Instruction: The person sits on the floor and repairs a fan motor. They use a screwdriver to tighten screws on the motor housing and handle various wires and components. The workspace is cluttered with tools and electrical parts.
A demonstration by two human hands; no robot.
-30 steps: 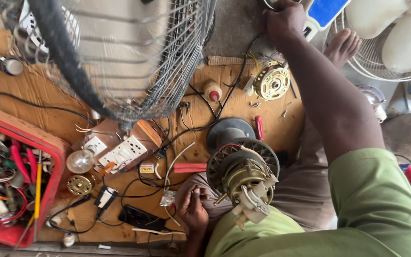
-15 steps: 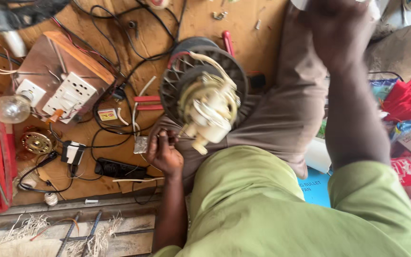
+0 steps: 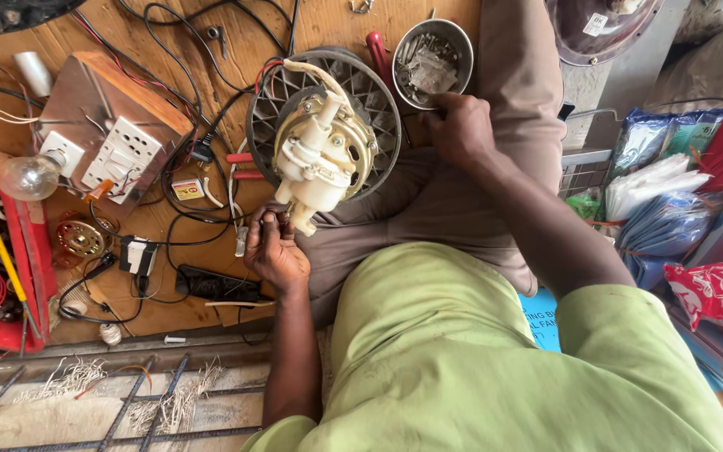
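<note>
A cream and brass fan motor (image 3: 321,155) stands on its round grey housing (image 3: 376,92) against my knee. My left hand (image 3: 274,249) grips the motor's lower end with closed fingers. A small steel bowl (image 3: 431,60) with several screws and small metal parts rests on my thigh. My right hand (image 3: 460,127) holds the bowl's near rim. Red, white and black wires run from the top of the motor.
A wooden board (image 3: 161,50) carries a switch-and-socket box (image 3: 119,151), a clear bulb (image 3: 31,176), a brass part (image 3: 79,238), a black adapter (image 3: 137,254) and tangled cables. A red tool tray (image 3: 18,276) sits left. Plastic packets (image 3: 679,209) lie right.
My right hand has come down from far ahead and now holds the steel bowl on my thigh. The view has dropped closer to the motor. My left hand stays at the motor.
</note>
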